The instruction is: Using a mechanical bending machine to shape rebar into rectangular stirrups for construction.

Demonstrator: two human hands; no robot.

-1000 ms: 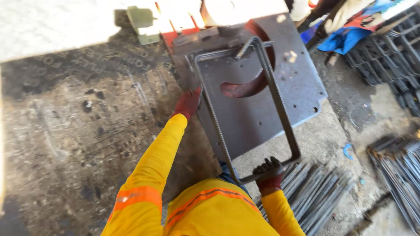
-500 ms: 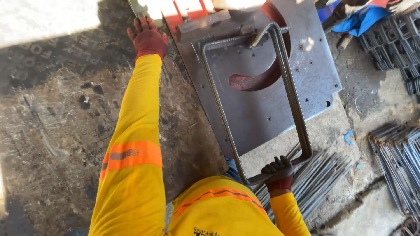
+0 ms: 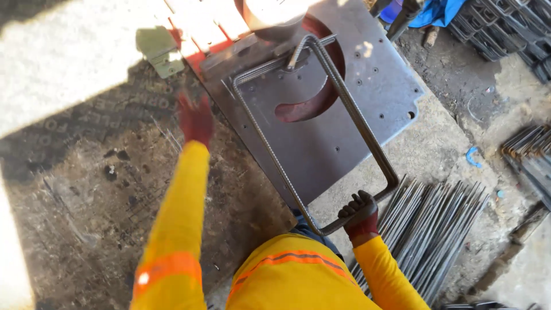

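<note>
I stand over a rough, dark work table point(image 3: 86, 189), its top stained and scuffed, with sunlight bleaching the upper left corner and the far left edge. On its right part sits a grey steel plate point(image 3: 379, 97) drilled with small holes and cut by a curved slot that shows red underneath; beyond it lie pale slats on a red frame point(image 3: 201, 23). To the right the ground is bare concrete and dirt, where a bundle of straight rebar rods point(image 3: 442, 229) lies just beside my right arm, and more bent steel is stacked at the far right edge. The piece in hand is a rectangular rebar stirrup point(image 3: 356, 120), ribbed and grey, lying flat across the plate with its far end at the round bending head point(image 3: 270, 17). My right hand point(image 3: 359, 215), in a dark and red glove, is closed around the near end of the stirrup at its corner. My left hand point(image 3: 195, 117), red-gloved and blurred, hangs over the table left of the stirrup, apart from it; I cannot tell how far its fingers are spread.
</note>
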